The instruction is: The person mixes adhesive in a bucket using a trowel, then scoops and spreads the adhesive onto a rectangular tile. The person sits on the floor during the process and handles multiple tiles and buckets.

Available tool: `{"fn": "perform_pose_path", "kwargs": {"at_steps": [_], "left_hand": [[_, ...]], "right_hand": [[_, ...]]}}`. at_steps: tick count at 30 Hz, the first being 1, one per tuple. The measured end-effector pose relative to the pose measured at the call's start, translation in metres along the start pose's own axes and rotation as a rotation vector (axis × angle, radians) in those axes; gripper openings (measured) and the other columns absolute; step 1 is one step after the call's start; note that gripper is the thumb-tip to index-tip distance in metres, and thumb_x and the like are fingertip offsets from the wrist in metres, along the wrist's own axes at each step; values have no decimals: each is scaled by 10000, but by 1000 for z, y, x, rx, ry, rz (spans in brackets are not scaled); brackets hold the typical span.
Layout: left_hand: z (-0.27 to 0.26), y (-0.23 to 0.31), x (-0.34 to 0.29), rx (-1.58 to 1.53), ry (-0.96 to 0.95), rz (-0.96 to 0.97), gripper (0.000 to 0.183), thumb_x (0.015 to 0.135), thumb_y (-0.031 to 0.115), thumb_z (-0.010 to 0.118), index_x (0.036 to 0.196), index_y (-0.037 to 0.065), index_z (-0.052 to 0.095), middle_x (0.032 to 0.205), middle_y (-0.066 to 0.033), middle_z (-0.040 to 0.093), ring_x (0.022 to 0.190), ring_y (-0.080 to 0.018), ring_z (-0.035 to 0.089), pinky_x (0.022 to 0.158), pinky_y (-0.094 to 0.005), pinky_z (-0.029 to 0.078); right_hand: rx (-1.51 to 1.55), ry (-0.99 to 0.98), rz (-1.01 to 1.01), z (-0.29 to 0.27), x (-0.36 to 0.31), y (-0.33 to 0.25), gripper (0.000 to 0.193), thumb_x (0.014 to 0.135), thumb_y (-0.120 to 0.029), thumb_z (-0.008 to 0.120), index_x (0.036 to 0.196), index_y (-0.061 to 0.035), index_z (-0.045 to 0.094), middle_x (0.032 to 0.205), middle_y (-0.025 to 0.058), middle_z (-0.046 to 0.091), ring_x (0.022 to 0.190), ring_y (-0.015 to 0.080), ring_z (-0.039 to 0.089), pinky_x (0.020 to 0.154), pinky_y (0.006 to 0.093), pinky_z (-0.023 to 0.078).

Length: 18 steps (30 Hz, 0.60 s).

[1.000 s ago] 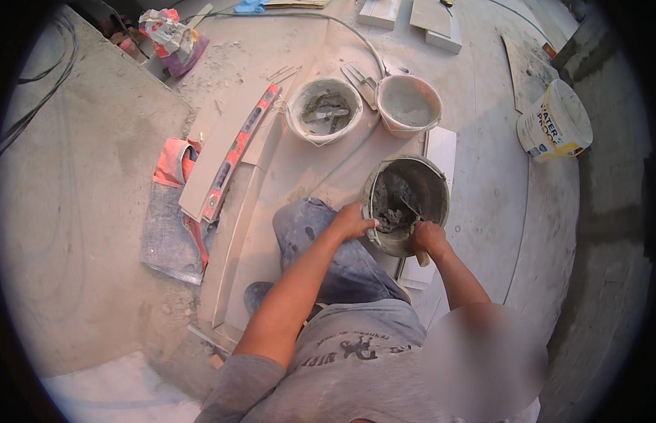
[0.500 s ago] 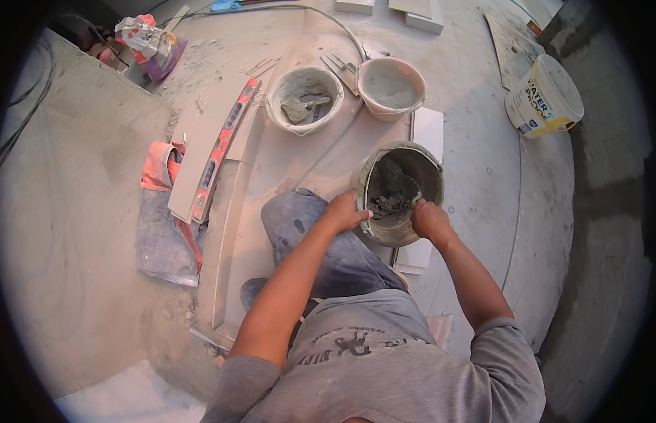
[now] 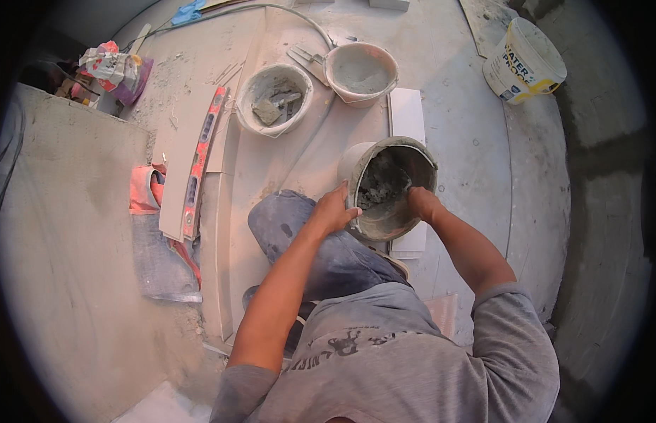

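A bucket (image 3: 353,166) with dark grey wet mortar (image 3: 381,185) inside is tilted toward me beside my raised knee. My left hand (image 3: 333,210) is closed on its left rim, thumb over the edge. Inside the bucket's right side, my right hand (image 3: 423,203) is closed in a fist around a trowel, mostly hidden by the fingers and the mortar.
Beyond stand a white bucket (image 3: 245,116) holding rubble and scraps, and another bucket (image 3: 335,79) of greyish liquid. A red spirit level (image 3: 203,158) lies on boards at left. White planks (image 3: 407,116) run behind the mortar bucket. A white-yellow tub (image 3: 499,76) stands far right.
My right hand has pushed deeper into the bucket, and the trowel handle is now less visible. My left hand keeps its hold on the rim. The whole view has shifted slightly.
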<state>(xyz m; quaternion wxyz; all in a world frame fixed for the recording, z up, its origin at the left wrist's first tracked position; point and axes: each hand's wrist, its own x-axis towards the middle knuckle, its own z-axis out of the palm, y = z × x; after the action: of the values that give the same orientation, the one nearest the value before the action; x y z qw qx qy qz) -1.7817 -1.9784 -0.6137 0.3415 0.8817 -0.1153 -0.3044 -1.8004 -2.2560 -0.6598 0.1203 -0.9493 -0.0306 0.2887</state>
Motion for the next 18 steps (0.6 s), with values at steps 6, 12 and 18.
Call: {"fn": "perform_pose_path", "kwargs": {"at_steps": [6,12,18], "left_hand": [[2,-1,-2,2,-1,33,853,814,278,775,1478,-49,351,1495,-240,428,1321,-372,497,1114,-415,384],[20,2,-6,2,48,13,825,803,230,755,1496,28,356,1473,-225,457,1333,-382,479,1110,-420,388],[13,-1,-5,23,25,61,848,819,265,764,1488,-36,338,1548,-210,366,1353,-375,456,1121,-417,376]], "right_hand": [[-188,-18,-52,-26,-36,-19,189,845,-98,561,949,-32,704,920,203,725,903,346,721,759,462,577],[42,232,210,-11,-7,-23,169,859,-107,572,932,-14,693,927,213,725,901,347,725,754,437,587],[27,-437,94,-31,-11,-4,208,847,-105,583,995,-3,689,916,256,708,865,404,713,750,459,588]]}}
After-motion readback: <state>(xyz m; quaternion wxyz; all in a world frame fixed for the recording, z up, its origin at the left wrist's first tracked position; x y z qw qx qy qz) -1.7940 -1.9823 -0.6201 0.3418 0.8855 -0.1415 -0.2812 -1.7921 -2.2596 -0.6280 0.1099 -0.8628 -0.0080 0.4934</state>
